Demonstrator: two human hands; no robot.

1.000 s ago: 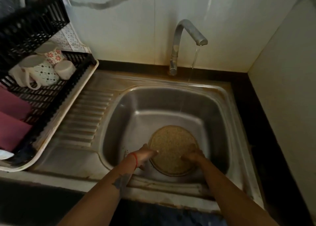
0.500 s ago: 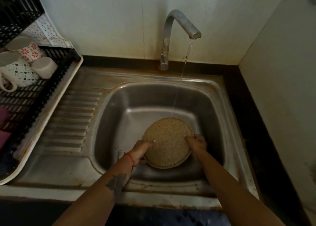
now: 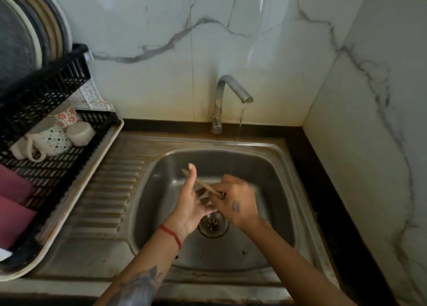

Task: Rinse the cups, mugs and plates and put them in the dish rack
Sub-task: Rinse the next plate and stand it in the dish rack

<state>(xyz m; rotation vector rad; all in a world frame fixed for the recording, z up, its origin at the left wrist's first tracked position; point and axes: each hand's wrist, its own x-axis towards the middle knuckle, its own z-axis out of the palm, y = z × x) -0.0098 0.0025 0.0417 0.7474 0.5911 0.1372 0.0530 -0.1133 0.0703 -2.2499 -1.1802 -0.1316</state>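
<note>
Marbled white wall tiles [image 3: 231, 39] behind, veined grey. Stainless steel sink [image 3: 272, 171] below, basin rounded at the corners, ridged draining board [image 3: 104, 194] to its left, round drain [image 3: 213, 224] in the basin floor. Black slatted plastic dish rack [image 3: 46, 171] on a cream tray [image 3: 76, 213] at far left, with large round plates [image 3: 34, 35] upright at the back, patterned ceramic mugs [image 3: 49, 141] and a plain pale cup [image 3: 80, 133] lying on the slats, pink items [image 3: 13, 201] nearer. Curved metal tap [image 3: 227, 97] running a thin stream of water [image 3: 239, 125]. Over the basin, a thin speckled tan plate [image 3: 203, 185] seen edge-on, tilted, held between both hands above the drain. Left hand [image 3: 191, 204] with fingers fairly straight, thumb up against the plate's raised far edge, red thread at the wrist. Right hand [image 3: 238, 201] blurred, fingers curled round the lower near edge.
</note>
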